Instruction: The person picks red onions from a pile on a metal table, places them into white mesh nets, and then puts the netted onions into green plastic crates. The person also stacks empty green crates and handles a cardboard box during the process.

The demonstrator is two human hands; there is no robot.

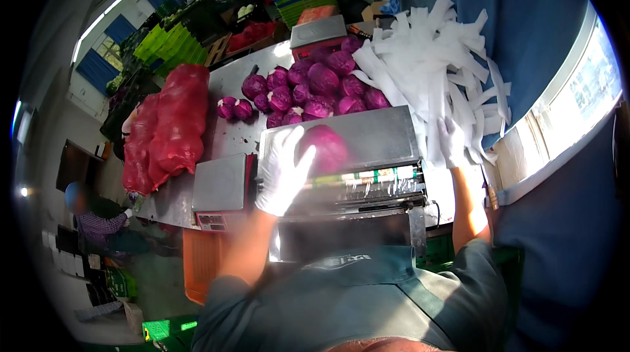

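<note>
My left hand (285, 171), in a white glove, has its fingers spread beside a purple cabbage (323, 149); whether it touches the cabbage is unclear. That blurred cabbage is over the metal top plate of a film-wrapping machine (374, 130). A roll of printed film (379, 175) sits along the machine's near side. Over on the right, my gloved right hand (450, 143) is at the near edge of a heap of white foam strips (418, 66), against a hanging strip. Its finger closure is hard to make out. Behind the machine lies a pile of purple cabbages (315, 81).
Red mesh sacks (179, 116) lie at the table's left. One scale (220, 182) stands left of the machine, another scale (319, 32) behind the cabbages. A wooden-handled tool (492, 197) is at the right edge. An orange crate (202, 263) stands below; a person (101, 224) works farther left.
</note>
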